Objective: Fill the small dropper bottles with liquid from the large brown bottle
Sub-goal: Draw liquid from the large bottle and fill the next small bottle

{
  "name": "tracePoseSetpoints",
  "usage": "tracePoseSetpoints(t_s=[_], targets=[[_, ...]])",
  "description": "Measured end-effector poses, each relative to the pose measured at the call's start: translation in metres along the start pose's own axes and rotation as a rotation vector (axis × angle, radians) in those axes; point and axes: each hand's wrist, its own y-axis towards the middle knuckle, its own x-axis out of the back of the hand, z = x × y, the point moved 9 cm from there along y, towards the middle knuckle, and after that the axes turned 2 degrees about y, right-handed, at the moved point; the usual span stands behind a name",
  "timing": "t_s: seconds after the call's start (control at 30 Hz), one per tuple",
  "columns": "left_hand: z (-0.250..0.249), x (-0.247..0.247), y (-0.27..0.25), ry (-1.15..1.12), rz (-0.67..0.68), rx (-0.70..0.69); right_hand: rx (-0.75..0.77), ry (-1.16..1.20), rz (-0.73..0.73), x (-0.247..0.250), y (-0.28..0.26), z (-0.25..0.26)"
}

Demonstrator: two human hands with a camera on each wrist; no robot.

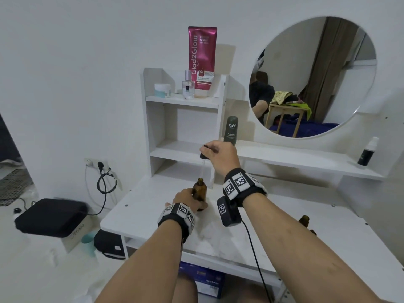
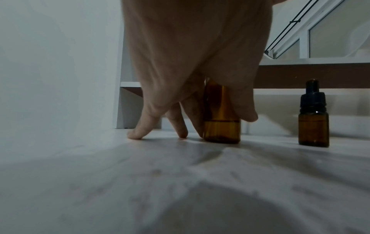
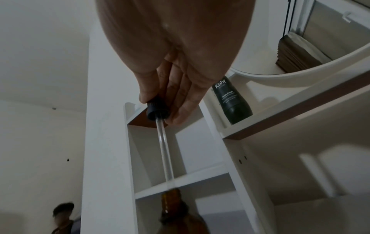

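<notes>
The large brown bottle [image 1: 199, 191] stands uncapped on the white table [image 1: 273, 226], liquid low inside it [image 2: 221, 126]. My left hand [image 1: 185, 199] grips its lower body between thumb and fingers [image 2: 246, 109], and the other fingertips rest on the tabletop. My right hand [image 1: 220, 153] pinches the black dropper cap [image 3: 157, 109] above the bottle. Its glass pipette [image 3: 165, 152] hangs down with the tip at the bottle mouth [image 3: 172, 197]. A small capped dropper bottle [image 2: 313, 120] stands to the right. Another small brown bottle [image 1: 304, 219] peeks out behind my right forearm.
A white shelf unit [image 1: 153, 127] rises just behind the bottle. A dark Kahf bottle [image 1: 231, 130] stands on the ledge below the round mirror [image 1: 312, 77], with a black spray bottle [image 1: 367, 153] at far right. The wrist camera's cable [image 1: 255, 254] trails over the table front.
</notes>
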Motion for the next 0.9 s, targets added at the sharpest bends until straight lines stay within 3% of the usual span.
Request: tracePoseSetpoints(t_s=[0.23, 0.63, 0.9], targets=[[0.002, 0.003, 0.002, 0.001, -0.01, 0.002, -0.064, -0.147, 0.164, -0.03, -0.025, -0.039], [0.003, 0.001, 0.007, -0.024, -0.002, -0.006, -0.073, -0.157, 0.073, -0.035, -0.033, -0.058], [0.002, 0.0, 0.007, -0.02, 0.008, 0.003, -0.069, -0.136, 0.087, -0.035, -0.032, -0.06]])
